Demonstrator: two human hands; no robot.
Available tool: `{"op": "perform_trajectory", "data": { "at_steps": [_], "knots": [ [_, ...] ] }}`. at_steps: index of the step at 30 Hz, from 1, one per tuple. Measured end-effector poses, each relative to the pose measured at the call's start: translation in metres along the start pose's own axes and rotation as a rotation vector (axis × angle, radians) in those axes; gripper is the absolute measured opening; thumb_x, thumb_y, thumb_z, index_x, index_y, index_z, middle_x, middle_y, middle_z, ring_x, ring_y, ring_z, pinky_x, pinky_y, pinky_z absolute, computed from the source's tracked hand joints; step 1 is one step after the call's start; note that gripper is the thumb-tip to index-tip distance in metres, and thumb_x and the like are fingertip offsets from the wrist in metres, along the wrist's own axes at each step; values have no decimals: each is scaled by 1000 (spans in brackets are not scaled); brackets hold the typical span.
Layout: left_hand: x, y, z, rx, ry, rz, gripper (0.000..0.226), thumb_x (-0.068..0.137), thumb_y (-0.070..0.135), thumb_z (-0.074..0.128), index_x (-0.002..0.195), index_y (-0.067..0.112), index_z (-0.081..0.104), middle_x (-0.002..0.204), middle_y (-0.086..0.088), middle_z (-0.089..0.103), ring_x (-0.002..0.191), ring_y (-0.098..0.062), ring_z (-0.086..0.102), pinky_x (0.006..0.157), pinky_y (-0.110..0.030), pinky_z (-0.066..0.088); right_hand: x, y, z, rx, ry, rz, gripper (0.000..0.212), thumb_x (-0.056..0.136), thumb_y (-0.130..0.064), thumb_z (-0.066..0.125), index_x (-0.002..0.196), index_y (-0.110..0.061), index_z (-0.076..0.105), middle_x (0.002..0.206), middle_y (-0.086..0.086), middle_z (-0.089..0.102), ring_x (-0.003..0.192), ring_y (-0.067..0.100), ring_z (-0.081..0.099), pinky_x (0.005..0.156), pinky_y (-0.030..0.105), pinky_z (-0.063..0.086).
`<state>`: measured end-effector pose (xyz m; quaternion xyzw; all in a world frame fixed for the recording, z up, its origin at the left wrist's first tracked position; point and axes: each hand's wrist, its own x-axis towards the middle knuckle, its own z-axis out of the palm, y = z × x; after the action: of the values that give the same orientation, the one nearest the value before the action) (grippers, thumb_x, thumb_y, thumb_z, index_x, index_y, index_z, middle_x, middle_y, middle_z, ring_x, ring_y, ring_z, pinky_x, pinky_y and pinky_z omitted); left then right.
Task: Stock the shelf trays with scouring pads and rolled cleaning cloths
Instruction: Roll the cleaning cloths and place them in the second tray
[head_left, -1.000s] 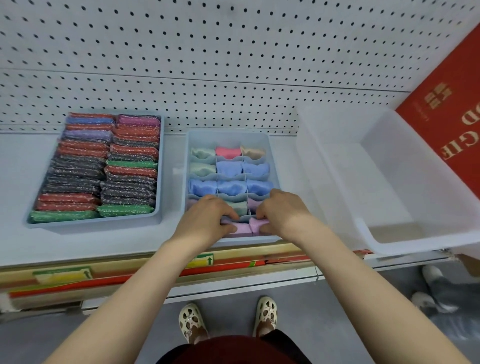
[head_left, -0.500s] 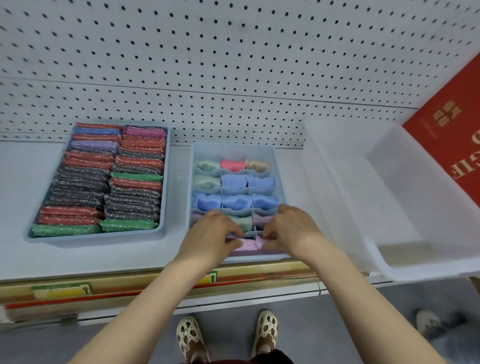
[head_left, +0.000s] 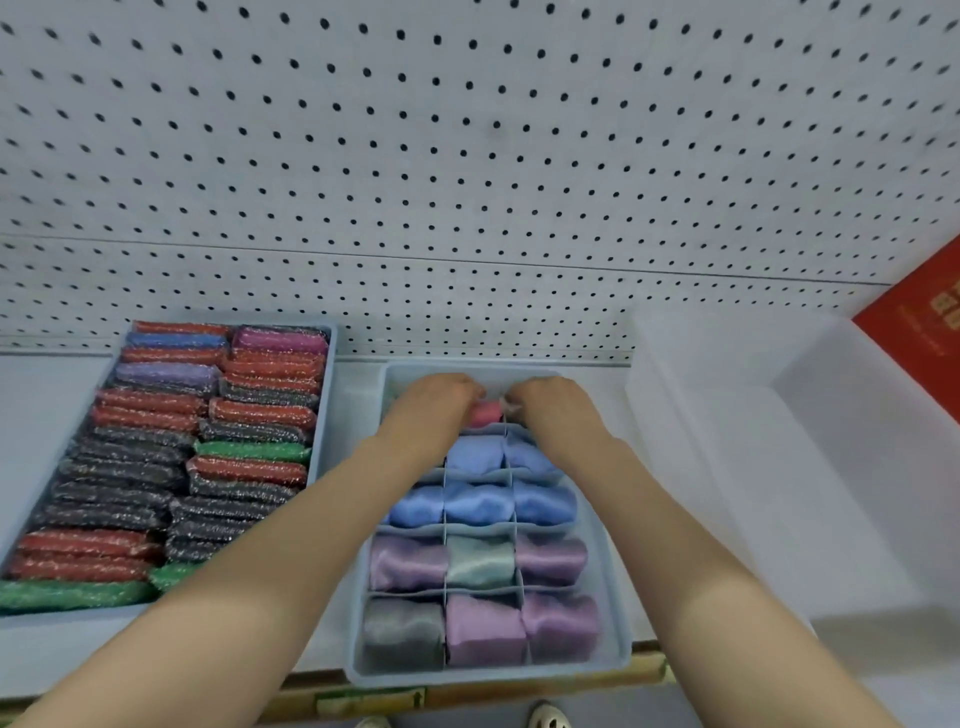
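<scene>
Looks like the tidy-up stage: both hands are at the back row of the divided tray (head_left: 618, 613), left hand (head_left: 434, 402) and right hand (head_left: 550, 405) curled around the pink cloth (head_left: 485, 414), probably pinching it, though it's blurry. Next up is tucking it snugly into its slot. The satiny rolled cloths (head_left: 480, 506) fill the other slots; the glittery, flat scouring pads (head_left: 171, 447) pack the left tray.

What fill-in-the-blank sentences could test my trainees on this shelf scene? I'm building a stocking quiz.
1. Both hands, left hand and right hand, meet at the rolled ____ cloth in the back row of the divided blue tray.
2. The glittery scouring pads fill the tray to its ____.
3. The clear plastic bin stands to the divided tray's ____.
4. The wall behind is white ____.

Answers: pink; left; right; pegboard
</scene>
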<state>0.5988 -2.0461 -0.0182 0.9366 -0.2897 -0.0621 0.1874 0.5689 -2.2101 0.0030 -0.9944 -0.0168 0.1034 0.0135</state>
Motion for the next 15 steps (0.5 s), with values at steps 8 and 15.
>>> {"op": "perform_trajectory", "data": {
  "at_steps": [8,15],
  "knots": [
    [13,5,8,65,-5,-74,14,92,30,56,97,22,66,93,-3,69,90,-28,63,70,-32,46,14,4,-1,-108,-60,-33,20,87,-13,56,99,-23,68,99,5,66,97,29,60,69,28,36],
    [9,-2,0,-49,94,-53,29,89,25,65,118,23,66,113,-2,69,107,-28,62,83,-32,45,9,9,-3,-100,-13,-45,20,89,-25,59,107,-24,67,104,7,67,101,29,61,71,29,40]
  ]
}}
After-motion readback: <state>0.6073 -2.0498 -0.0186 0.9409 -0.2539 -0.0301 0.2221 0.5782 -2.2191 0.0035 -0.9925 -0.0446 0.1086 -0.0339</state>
